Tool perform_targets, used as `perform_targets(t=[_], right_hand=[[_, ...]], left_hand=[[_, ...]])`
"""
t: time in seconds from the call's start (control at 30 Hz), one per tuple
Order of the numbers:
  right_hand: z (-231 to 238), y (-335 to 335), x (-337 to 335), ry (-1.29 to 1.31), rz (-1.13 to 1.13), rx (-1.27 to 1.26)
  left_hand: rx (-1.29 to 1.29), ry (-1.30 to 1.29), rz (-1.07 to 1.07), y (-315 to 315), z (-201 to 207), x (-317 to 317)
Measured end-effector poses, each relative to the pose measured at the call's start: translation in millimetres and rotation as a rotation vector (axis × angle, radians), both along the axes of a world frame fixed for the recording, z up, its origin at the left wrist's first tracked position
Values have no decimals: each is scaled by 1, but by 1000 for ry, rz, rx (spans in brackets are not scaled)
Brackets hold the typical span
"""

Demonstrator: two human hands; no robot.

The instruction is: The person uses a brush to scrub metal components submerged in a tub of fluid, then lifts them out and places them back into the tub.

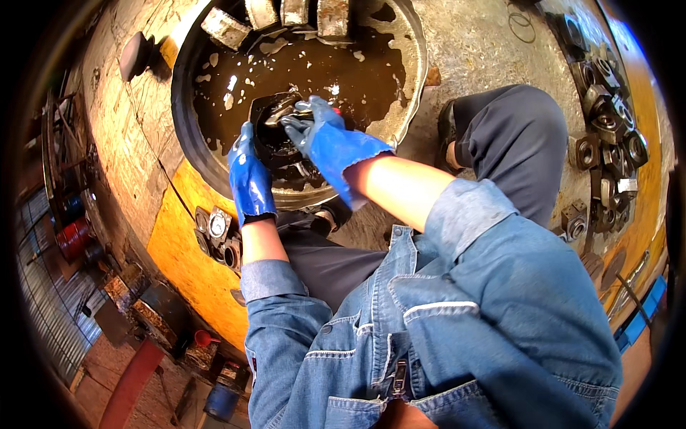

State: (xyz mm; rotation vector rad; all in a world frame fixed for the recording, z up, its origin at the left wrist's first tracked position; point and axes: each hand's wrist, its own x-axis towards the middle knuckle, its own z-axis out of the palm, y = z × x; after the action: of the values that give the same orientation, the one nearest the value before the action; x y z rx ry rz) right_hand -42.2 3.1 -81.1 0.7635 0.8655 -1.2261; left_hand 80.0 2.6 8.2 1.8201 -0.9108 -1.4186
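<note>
A wide round metal basin (415,86) holds dark brown, oily liquid with pale foam. Both my hands wear blue rubber gloves and are inside its near left part. My left hand (251,179) grips the side of a dark, wet metal part (266,149), fingers along its edge. Over the top of this part, my right hand (323,136) has its fingers bent. A small bit of red shows beside the right fingers, but what they hold is mostly hidden. Several worn metal blocks (294,13) line the far rim.
Several dark metal housings (607,132) are grouped on the right, and a few smaller ones (216,232) sit by my left forearm. A rounded brown knob-like piece (136,57) stands left of the basin. Containers, one with a red scoop (206,337), are at lower left.
</note>
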Motion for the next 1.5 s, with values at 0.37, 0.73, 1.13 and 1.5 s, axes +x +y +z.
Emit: perform_targets(t=[0.37,0.73,1.13,1.5], right_hand=[[19,-5,-61,663,999,-1019],[30,-38,-38,1889,2232,-1638],[77,-31,-67,2104,1800,-1926],[45,-44,-44,1518,1863,-1015]], left_hand=[[-158,-60,-168,2,-20,21],[-82,192,5,3,-5,-7],[-54,60,32,-7,-39,7],[-21,21,36,-11,-36,1]])
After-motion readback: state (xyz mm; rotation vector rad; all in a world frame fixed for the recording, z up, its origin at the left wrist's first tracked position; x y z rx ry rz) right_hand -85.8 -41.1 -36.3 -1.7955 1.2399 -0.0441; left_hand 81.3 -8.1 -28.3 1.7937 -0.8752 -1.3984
